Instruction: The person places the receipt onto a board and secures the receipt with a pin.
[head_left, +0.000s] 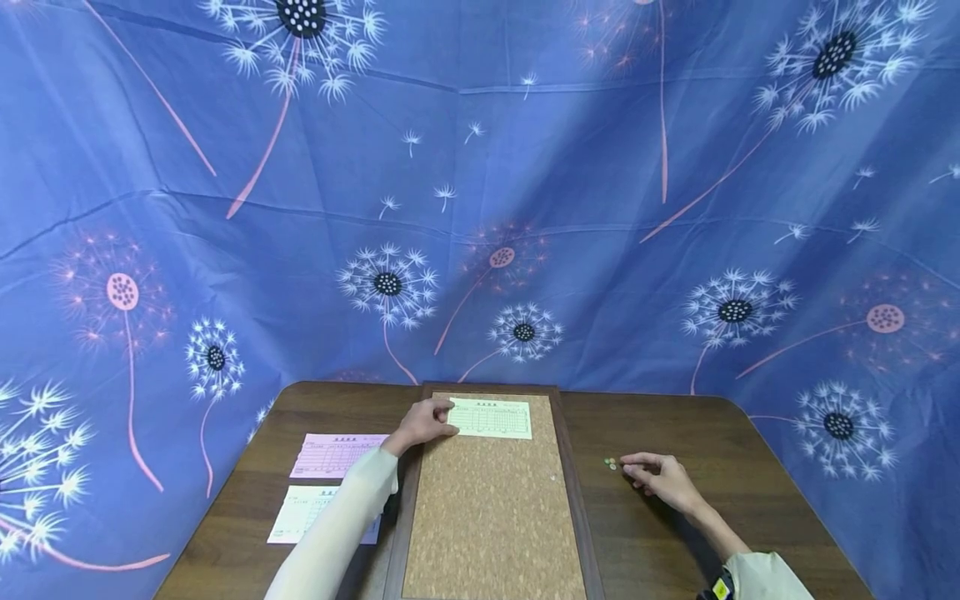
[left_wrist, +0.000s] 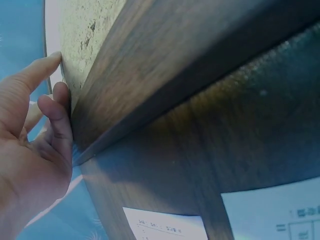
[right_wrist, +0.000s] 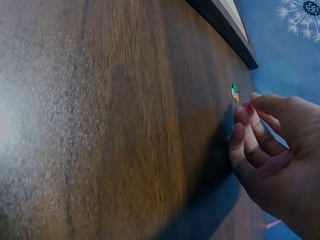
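Note:
A pale green printed form (head_left: 491,419) lies across the top of a cork board (head_left: 491,508) framed in dark wood. My left hand (head_left: 427,421) touches its left edge, thumb and fingertips spread along that edge. In the left wrist view the left hand (left_wrist: 37,130) reaches over the wooden frame, one digit extended onto the cork. To the right of the board, my right hand (head_left: 663,479) is low over the table. Its fingertips are right beside a few small coloured thumbtacks (head_left: 611,463); green, white and orange ones (right_wrist: 235,92) show in the right wrist view.
Left of the board lie a pink form (head_left: 330,457) and, nearer, a white form (head_left: 296,512), partly behind the left sleeve (head_left: 337,517). A small white speck (head_left: 552,477) shows on the cork. A blue dandelion-print cloth (head_left: 480,167) hangs behind the dark wooden table (head_left: 675,425).

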